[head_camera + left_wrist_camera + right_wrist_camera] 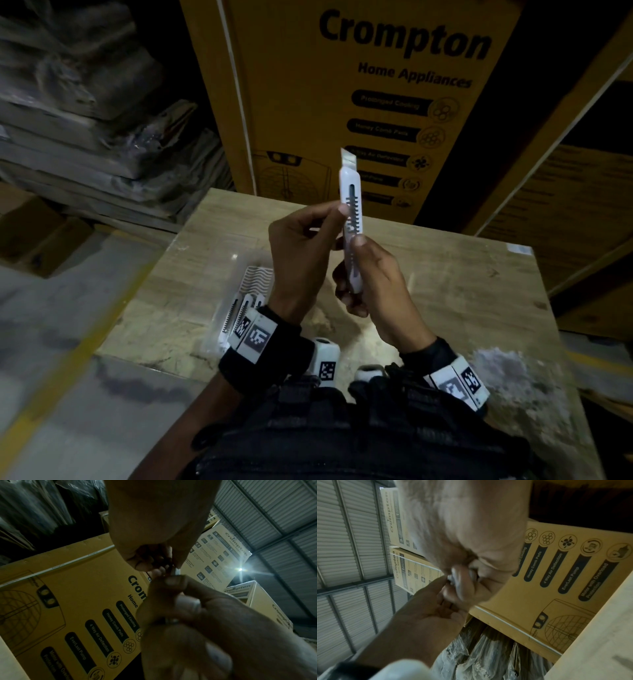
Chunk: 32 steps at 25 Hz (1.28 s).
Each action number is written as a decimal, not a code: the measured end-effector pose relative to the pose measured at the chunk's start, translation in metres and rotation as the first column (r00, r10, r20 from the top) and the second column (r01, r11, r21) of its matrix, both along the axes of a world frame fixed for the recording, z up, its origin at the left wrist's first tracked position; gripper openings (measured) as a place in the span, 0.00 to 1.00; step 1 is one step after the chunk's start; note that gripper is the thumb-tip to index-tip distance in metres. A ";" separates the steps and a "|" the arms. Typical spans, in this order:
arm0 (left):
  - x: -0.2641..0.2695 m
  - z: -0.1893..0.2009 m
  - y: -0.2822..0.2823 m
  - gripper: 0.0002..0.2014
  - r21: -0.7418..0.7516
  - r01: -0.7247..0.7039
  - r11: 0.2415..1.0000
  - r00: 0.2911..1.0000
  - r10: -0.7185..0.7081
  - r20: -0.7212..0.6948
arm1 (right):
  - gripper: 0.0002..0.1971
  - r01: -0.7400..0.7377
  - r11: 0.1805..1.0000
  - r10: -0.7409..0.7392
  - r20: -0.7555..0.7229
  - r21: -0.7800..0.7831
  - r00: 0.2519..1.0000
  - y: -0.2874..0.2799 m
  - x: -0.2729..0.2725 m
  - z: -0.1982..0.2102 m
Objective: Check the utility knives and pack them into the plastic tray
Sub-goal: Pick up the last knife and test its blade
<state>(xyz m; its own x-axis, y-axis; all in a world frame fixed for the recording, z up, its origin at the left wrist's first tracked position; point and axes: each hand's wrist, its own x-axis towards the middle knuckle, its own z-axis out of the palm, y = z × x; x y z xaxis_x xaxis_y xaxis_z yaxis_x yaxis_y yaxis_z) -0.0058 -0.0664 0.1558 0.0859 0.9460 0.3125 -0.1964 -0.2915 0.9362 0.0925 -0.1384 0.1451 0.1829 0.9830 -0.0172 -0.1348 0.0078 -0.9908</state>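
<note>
One white utility knife [351, 219], blade tip extended, is held upright above the table [445, 274], gripped by the right hand [373, 284] and pinched by the left hand [301, 250]: checking is judged underway, retraction and placement in the plastic tray [222, 308] being called for next.

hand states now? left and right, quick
Left hand: pinching the white plastic utility knife at mid-body.
Right hand: gripping the same knife's lower handle, blade out.

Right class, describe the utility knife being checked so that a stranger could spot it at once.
Find the big yellow Crompton box behind the wooden table. In front of it, both hands hold one white utility knife upright above the table. Unlike the knives lying in the plastic tray, its blade sticks out at the top.
</note>
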 end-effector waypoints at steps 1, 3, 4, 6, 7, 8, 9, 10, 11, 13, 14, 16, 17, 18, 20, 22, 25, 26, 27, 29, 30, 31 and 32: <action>0.000 -0.001 0.002 0.05 0.009 -0.023 1.000 1.000 0.023 0.002 | 0.20 -0.021 1.000 0.021 0.013 -0.022 1.000 0.001 0.002 -0.001; -0.001 0.001 0.006 0.05 0.029 -0.043 0.999 0.999 0.044 -0.017 | 0.22 -0.024 0.999 0.023 -0.016 -0.043 1.000 0.004 0.004 -0.002; 0.000 0.001 0.007 0.05 0.035 -0.046 0.998 0.999 0.047 -0.024 | 0.22 -0.017 0.999 0.015 -0.043 -0.046 0.999 0.006 0.005 -0.002; 0.004 0.001 0.008 0.05 0.038 -0.030 0.999 0.999 0.030 -0.022 | 0.24 0.002 0.998 -0.007 -0.075 -0.066 0.997 0.008 0.007 -0.002; 0.006 0.001 0.008 0.06 0.035 -0.016 0.999 1.000 0.017 -0.022 | 0.25 0.019 0.996 -0.026 -0.080 -0.086 0.996 0.009 0.009 -0.001; 0.008 0.000 0.008 0.06 0.030 -0.004 1.000 1.000 0.005 -0.027 | 0.25 0.047 0.994 -0.056 -0.083 -0.102 0.995 0.009 0.010 -0.001; 0.011 -0.001 0.007 0.07 0.025 0.009 1.000 0.999 -0.008 -0.035 | 0.25 0.081 0.991 -0.090 -0.085 -0.109 0.992 0.010 0.012 -0.001; 0.012 -0.003 0.007 0.07 0.020 0.016 1.000 0.999 -0.015 -0.043 | 0.25 0.112 0.988 -0.121 -0.079 -0.104 0.990 0.010 0.014 -0.001; 0.014 -0.004 0.007 0.07 0.016 0.022 1.000 0.999 -0.021 -0.050 | 0.25 0.138 0.986 -0.144 -0.064 -0.094 0.987 0.010 0.016 0.000; 0.017 -0.005 0.007 0.06 0.003 0.021 1.000 0.998 -0.021 -0.058 | 0.24 0.175 0.981 -0.178 -0.027 -0.083 0.984 0.010 0.020 0.001; 0.018 -0.006 0.007 0.06 -0.001 0.015 1.000 0.998 -0.015 -0.059 | 0.24 0.189 0.979 -0.191 -0.010 -0.080 0.982 0.010 0.022 0.002; 0.021 -0.005 0.007 0.07 0.003 0.004 1.000 0.999 -0.004 -0.053 | 0.21 0.208 0.976 -0.207 0.023 -0.070 0.978 0.010 0.024 0.002; 0.022 -0.004 0.007 0.07 0.010 0.003 1.000 0.999 -0.003 -0.048 | 0.19 0.208 0.976 -0.206 0.032 -0.062 0.978 0.010 0.025 0.003; 0.023 -0.003 0.008 0.06 0.021 0.003 1.000 0.999 -0.002 -0.046 | 0.19 0.190 0.980 -0.189 0.032 -0.053 0.981 0.009 0.025 0.003; 0.023 0.000 0.010 0.06 0.044 0.001 0.999 0.998 0.002 -0.059 | 0.20 0.106 0.994 -0.106 -0.002 -0.034 0.994 0.007 0.023 0.002; 0.022 0.003 0.011 0.06 0.065 0.004 0.998 0.995 0.002 -0.099 | 0.20 0.024 0.999 -0.025 -0.036 -0.021 0.999 0.003 0.022 0.003; 0.021 0.000 0.008 0.07 0.067 0.062 0.996 0.989 -0.052 -0.141 | 0.19 0.004 1.000 -0.005 -0.042 -0.004 0.999 0.001 0.021 0.004; 0.022 -0.002 0.005 0.08 0.057 0.079 0.995 0.988 -0.070 -0.136 | 0.19 0.009 1.000 -0.008 -0.047 0.007 0.999 0.000 0.021 0.004; 0.023 -0.003 0.002 0.08 0.046 0.089 0.995 0.989 -0.083 -0.122 | 0.20 0.014 1.000 -0.013 -0.044 0.016 0.999 0.000 0.022 0.003; 0.024 -0.004 0.000 0.08 0.038 0.093 0.995 0.991 -0.089 -0.099 | 0.19 0.019 1.000 -0.018 -0.030 0.023 0.999 -0.001 0.022 0.003; 0.024 -0.004 -0.001 0.08 0.040 0.090 0.995 0.992 -0.085 -0.098 | 0.19 0.019 1.000 -0.019 -0.026 0.023 1.000 -0.001 0.022 0.002; 0.025 -0.004 -0.001 0.07 0.044 0.085 0.995 0.992 -0.080 -0.099 | 0.19 0.020 1.000 -0.019 -0.017 0.024 1.000 -0.002 0.022 0.001; 0.025 -0.004 -0.001 0.07 0.049 0.079 0.996 0.992 -0.074 -0.102 | 0.19 0.022 0.999 -0.022 0.001 0.030 1.000 -0.003 0.023 0.001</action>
